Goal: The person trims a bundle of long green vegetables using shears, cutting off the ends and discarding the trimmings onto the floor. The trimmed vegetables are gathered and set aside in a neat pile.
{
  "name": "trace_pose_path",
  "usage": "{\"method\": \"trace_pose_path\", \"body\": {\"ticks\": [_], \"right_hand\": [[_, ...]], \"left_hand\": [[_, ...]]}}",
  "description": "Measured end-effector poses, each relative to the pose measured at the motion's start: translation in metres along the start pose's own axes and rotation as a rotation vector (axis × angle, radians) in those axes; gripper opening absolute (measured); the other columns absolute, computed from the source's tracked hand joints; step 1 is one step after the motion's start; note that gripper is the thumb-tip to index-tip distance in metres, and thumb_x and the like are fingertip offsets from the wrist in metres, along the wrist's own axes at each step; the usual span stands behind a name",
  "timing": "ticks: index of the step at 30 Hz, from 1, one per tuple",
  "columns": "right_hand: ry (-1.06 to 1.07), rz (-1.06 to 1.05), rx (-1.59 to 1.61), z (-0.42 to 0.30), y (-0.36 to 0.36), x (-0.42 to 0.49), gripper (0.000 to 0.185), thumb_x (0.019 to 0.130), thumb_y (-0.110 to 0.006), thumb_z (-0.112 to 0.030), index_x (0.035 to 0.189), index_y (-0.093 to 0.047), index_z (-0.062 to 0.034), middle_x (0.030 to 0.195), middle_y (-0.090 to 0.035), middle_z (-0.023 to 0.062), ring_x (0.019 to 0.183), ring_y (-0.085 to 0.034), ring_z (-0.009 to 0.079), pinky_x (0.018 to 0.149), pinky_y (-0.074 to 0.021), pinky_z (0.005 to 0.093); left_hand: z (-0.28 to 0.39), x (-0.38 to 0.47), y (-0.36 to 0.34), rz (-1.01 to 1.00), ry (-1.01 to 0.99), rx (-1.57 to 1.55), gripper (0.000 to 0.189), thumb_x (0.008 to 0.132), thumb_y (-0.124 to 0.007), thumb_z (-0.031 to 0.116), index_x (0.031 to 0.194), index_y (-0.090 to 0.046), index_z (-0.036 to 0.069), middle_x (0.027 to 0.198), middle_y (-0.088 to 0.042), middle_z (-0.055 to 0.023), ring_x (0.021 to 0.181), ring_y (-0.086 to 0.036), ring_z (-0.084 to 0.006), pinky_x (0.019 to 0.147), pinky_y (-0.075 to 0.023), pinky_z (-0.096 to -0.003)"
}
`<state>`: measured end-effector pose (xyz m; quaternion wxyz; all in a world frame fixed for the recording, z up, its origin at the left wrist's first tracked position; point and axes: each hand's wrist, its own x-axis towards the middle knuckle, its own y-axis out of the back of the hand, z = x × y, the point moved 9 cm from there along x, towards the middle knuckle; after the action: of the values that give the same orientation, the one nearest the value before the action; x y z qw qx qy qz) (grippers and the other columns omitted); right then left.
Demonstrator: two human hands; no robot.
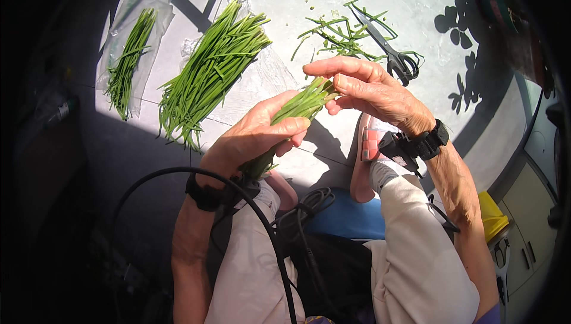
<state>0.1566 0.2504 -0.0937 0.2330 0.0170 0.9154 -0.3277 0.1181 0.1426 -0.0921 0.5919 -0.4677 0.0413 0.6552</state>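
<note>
My left hand [267, 132] is closed around a bunch of green garlic chives [303, 103], its cut ends pointing up and right. My right hand [363, 85] is at those ends, fingers bent and apart, the fingertips close to or touching the stems. A larger pile of chives [214, 69] lies on clear plastic wrap [263, 78] on the tiled floor, up and left. Farther left, a small bunch [131, 63] rests on a clear plastic bag [156, 34]. Black-handled scissors [388, 47] lie partly open beyond my right hand, beside scattered chive trimmings [341, 38].
A black cable [263, 217] loops across my left forearm and leg. My slippered feet [372, 141] stand below my hands, with a blue object [345, 214] between the legs. A yellow object [490, 217] and a cabinet [526, 226] are at the right.
</note>
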Motion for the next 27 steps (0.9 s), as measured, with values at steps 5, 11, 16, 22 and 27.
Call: {"method": "trace_pose_path", "body": {"ticks": [5,11,16,22,27], "right_hand": [[0.294,0.199,-0.483,-0.019,0.001,-0.003,0.034,0.098,-0.044,-0.024,0.125,-0.054,-0.005,0.101,-0.06,0.006,0.082,-0.057,0.0143,0.078,-0.0481,0.0279],[0.404,0.304,-0.553,-0.018,-0.008,-0.004,0.038,0.099,-0.04,-0.023,0.131,-0.045,-0.0037,0.111,-0.06,0.0109,0.082,-0.056,0.0173,0.078,-0.0471,0.0302],[0.388,0.293,-0.569,-0.017,-0.006,-0.003,0.037,0.099,-0.04,-0.023,0.131,-0.046,-0.0041,0.098,-0.061,0.0106,0.081,-0.056,0.0179,0.076,-0.0468,0.0307],[0.346,0.25,-0.563,-0.019,-0.008,0.0,0.039,0.099,-0.039,-0.026,0.131,-0.047,-0.0047,0.088,-0.058,0.0095,0.082,-0.055,0.018,0.078,-0.0456,0.0316],[0.2,0.221,-0.424,-0.013,0.0,-0.001,0.048,0.098,-0.041,-0.034,0.138,-0.039,-0.0072,0.129,-0.051,0.0122,0.122,-0.045,0.022,0.103,-0.0337,0.0346]], "left_hand": [[0.0,0.004,0.007,0.099,0.002,0.069,0.034,0.092,-0.046,0.022,0.12,-0.047,0.003,0.068,-0.051,-0.0012,0.052,-0.043,-0.0065,0.048,-0.0359,-0.0202],[0.005,0.007,0.006,0.166,-0.003,0.076,0.031,0.093,-0.043,0.019,0.12,-0.046,0.004,0.068,-0.051,-0.0009,0.052,-0.043,-0.0062,0.048,-0.0359,-0.02],[0.007,0.009,0.002,0.172,-0.004,0.085,0.029,0.093,-0.042,0.019,0.118,-0.046,0.004,0.069,-0.05,-0.0006,0.052,-0.043,-0.0059,0.047,-0.0355,-0.0196],[0.009,0.01,0.001,0.153,-0.025,0.09,0.028,0.093,-0.043,0.018,0.115,-0.047,0.003,0.069,-0.05,-0.0006,0.052,-0.042,-0.0056,0.047,-0.0345,-0.0195],[0.009,0.008,0.004,0.173,-0.007,0.042,0.028,0.09,-0.045,0.014,0.115,-0.046,0.001,0.068,-0.048,-0.0001,0.052,-0.041,-0.0052,0.048,-0.0337,-0.0189]]}}
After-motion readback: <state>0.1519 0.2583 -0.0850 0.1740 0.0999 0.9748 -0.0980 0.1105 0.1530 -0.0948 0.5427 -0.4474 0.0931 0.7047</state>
